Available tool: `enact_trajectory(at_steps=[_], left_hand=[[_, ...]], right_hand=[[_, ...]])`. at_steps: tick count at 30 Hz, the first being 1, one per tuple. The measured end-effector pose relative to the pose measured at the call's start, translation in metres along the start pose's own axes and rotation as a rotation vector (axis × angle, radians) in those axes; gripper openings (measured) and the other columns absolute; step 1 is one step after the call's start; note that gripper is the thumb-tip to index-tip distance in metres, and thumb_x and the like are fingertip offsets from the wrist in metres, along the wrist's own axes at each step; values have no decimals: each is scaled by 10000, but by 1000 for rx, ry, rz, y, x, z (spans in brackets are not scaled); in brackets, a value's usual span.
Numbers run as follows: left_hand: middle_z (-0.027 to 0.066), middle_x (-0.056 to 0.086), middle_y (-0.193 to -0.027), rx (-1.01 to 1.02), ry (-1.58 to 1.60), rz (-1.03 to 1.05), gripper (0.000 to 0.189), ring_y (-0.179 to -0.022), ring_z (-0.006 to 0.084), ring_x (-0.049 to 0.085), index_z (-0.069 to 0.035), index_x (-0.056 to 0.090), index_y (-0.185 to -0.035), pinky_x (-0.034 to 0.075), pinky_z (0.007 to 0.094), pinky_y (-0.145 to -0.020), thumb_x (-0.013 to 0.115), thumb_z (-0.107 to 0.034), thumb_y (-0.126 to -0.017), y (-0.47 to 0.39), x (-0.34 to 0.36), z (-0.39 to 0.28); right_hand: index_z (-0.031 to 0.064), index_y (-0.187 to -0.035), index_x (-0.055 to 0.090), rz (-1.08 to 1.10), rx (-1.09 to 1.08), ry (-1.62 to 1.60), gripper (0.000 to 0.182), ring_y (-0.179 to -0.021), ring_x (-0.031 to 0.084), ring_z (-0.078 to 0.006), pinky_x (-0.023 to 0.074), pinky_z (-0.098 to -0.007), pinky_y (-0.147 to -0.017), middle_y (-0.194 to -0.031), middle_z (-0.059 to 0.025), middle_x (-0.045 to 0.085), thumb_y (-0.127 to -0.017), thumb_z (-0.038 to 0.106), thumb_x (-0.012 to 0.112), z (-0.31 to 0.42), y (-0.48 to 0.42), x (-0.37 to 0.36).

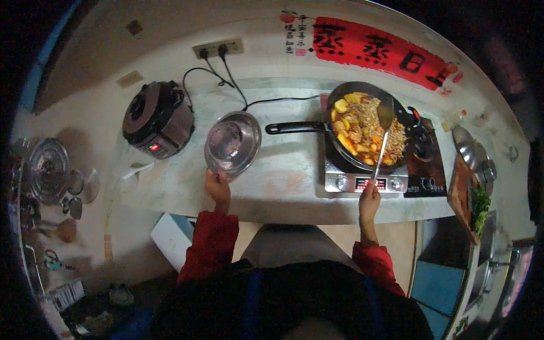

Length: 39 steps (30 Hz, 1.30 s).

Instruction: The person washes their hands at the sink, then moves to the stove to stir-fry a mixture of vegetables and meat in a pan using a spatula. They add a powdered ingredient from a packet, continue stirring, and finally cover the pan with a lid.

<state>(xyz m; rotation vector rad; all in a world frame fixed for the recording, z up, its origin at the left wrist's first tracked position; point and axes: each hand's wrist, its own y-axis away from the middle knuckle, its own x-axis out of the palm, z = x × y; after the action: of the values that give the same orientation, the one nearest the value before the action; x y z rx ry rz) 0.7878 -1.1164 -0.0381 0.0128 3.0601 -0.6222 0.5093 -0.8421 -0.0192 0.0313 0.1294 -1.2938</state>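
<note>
My left hand (218,187) grips the near rim of a metal bowl (233,142), which is tilted and looks nearly bare inside. In my right hand (369,199) is the metal handle of a spatula (385,119), its blade resting among the food in a black frying pan (329,146). The pan holds yellow chunks, orange pieces and brown sauce, with a heap of thin pale strands, perhaps enoki mushrooms or noodles (395,146), on the right. Beneath it stands an induction cooker (346,182) with a lit red display. The pan's long handle (296,127) points left.
An electric pressure cooker (159,121) with a lit panel stands at the back left. Power cords (282,100) run to a wall socket (218,47). Right of the pan are a black gas stove (425,170), metal lids (467,146) and a cutting board (459,187) with green leaves (479,210).
</note>
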Motion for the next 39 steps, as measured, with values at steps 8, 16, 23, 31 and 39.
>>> enact_trajectory(at_steps=[8, 16, 23, 31, 39], left_hand=[[135, 582, -726, 331, -641, -85, 197, -552, 262, 541, 12, 507, -948, 440, 304, -500, 511, -82, -775, -5, -15, -11], [157, 604, -762, -131, -234, -63, 192, -576, 225, 581, 47, 505, -905, 475, 297, -502, 507, -106, -789, -17, -10, 17], [82, 569, -662, -751, -31, 172, 122, -563, 164, 552, 8, 555, -747, 463, 272, -495, 550, -112, -771, 9, -48, 135], [76, 529, -683, -840, 354, 284, 121, -574, 167, 541, -30, 518, -813, 473, 260, -536, 514, -151, -807, 40, -12, 51], [103, 582, -859, -944, 270, 388, 277, -690, 216, 603, 12, 525, -943, 482, 280, -555, 475, -247, -857, 50, -6, 9]], right_hand=[[2, -742, 482, -3, -14, 67, 332, -521, 301, -62, 261, -243, -438, -546, 37, 360, -886, 299, 445, 0, 1, 1], [-16, -805, 516, 17, 39, 192, 334, -551, 358, -65, 301, -232, -468, -593, 8, 429, -879, 305, 462, -2, 4, -7], [-47, -857, 519, -81, -237, 352, 350, -514, 368, -105, 317, -283, -449, -567, -31, 450, -878, 298, 465, -11, 15, 4], [87, -1001, 516, 447, -537, 559, 222, -504, 545, -330, 411, -393, -447, -545, -165, 516, -835, 234, 499, 5, 61, 61], [48, -784, 450, 751, -528, 730, 256, -508, 553, -330, 435, -404, -464, -587, -145, 559, -821, 292, 517, -19, 80, 155]])
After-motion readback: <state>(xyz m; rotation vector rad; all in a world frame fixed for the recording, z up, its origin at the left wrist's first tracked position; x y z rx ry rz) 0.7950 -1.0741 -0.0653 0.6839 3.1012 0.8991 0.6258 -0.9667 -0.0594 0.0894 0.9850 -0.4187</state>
